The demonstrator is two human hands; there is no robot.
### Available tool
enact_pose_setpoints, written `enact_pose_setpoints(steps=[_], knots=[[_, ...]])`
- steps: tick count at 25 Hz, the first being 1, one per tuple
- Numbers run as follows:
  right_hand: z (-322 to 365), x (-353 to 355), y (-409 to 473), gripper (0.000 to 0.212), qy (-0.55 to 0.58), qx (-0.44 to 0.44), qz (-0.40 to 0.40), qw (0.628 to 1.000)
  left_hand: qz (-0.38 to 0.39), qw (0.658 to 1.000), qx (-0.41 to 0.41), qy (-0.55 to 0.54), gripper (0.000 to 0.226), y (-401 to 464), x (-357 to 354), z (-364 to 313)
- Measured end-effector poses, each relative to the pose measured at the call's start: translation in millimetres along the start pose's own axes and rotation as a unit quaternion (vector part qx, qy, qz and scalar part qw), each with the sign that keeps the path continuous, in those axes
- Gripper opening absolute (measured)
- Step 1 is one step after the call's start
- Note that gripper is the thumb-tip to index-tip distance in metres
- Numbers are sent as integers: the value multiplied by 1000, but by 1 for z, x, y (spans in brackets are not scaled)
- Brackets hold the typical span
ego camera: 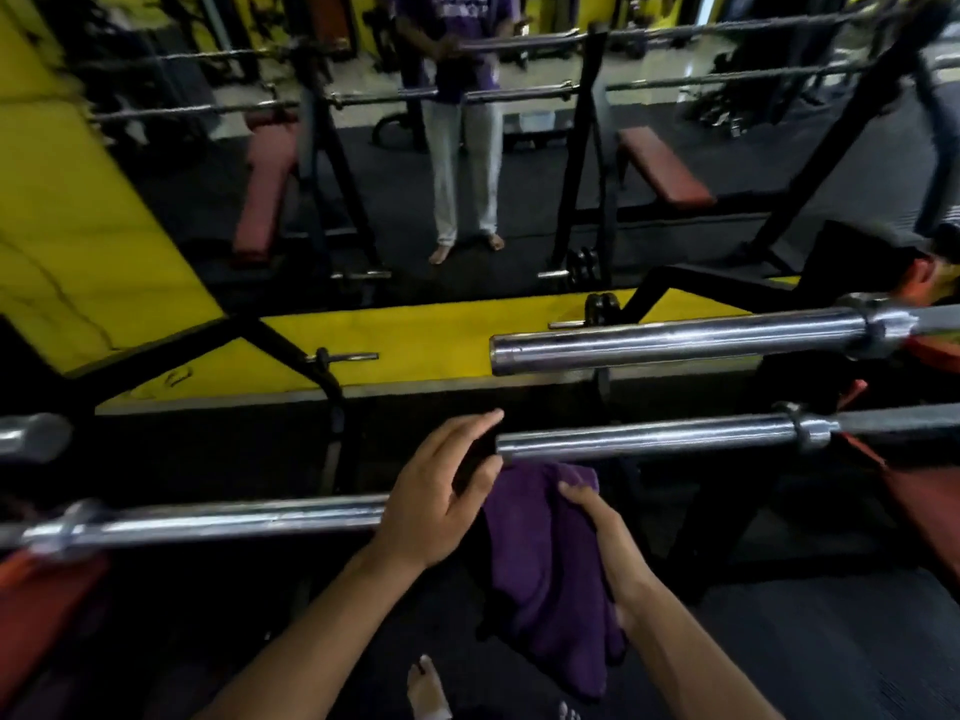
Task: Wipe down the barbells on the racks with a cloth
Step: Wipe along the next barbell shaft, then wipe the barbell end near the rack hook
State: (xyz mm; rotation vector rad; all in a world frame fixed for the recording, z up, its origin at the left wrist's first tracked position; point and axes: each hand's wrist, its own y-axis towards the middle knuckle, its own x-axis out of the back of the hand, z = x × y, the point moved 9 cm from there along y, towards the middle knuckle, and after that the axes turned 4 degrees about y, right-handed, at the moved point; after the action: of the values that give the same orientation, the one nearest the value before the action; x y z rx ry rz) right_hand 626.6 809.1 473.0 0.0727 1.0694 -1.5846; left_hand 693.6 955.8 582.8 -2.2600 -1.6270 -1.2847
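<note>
A purple cloth [550, 569] is gripped by the right hand [602, 543] below a barbell's sleeve end [644, 438] — the left hand [441, 496] is held open-fingered beside it

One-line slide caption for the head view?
Right hand grips purple cloth below a barbell sleeve; left hand open beside its end.

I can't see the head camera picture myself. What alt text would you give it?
A person's right hand holds a purple cloth just below the end of a chrome barbell, while the left hand hovers open beside that end. More barbells rest on dark racks around them, and a wall mirror ahead reflects the person standing among red benches.
</note>
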Motion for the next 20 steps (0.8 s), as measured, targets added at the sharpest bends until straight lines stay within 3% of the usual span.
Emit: enact_pose_setpoints(steps=[3, 6, 8, 11, 15, 18, 20], knots=[[-27, -11, -3, 52, -75, -42, 56, 995, 43, 977, 191, -86, 46, -71, -9, 19], [-61, -41, -18, 37, -156, -62, 124, 978, 6, 932, 321, -170, 19, -148, 2, 31], [-80, -61, -34, 26, -220, -45, 160, 961, -39, 921, 342, -182, 12, -189, 24, 29], [-107, -76, -59, 35, -281, -22, 199, 939, -64, 915, 350, -191, 13, -231, 47, 17], [-167, -98, -91, 33, -296, -29, 177, 938, -132, 919, 335, -160, 22, -299, 98, 2], [-226, -133, -128, 39, -333, -31, 203, 920, -195, 891, 363, -188, 17, -369, 138, -1], [-258, -160, -156, 36, -384, -16, 250, 889, -220, 864, 384, -239, 18, -409, 152, -5]])
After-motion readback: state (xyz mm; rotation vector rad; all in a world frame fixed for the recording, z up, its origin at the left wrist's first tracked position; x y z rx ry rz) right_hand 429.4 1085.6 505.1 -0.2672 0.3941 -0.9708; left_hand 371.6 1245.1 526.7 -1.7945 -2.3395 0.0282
